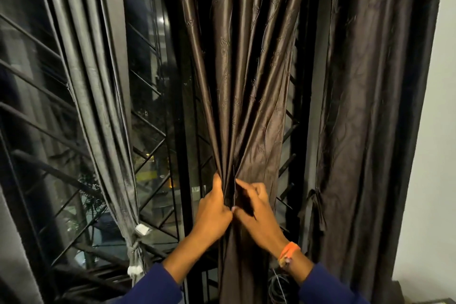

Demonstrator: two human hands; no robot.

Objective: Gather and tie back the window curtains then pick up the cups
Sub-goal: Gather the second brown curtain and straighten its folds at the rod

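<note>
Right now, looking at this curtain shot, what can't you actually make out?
- Cups: none shows in the head view.
- Fingertips of the left hand and right hand: buried in folds of the middle curtain, so no tie is visible there.
- Curtain tops: cut off by the upper edge.
- Tied left curtain: its knot is small and dim.
- Outside the window grille: dark, blurred.

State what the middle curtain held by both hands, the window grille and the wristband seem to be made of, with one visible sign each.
Middle curtain: probably a satin-like synthetic weave; glossy folds, woven motif.
Window grille: likely dark painted metal; thin rigid straight bars.
Wristband: orange, seemingly fabric or cord; the exact material is unclear.
</note>
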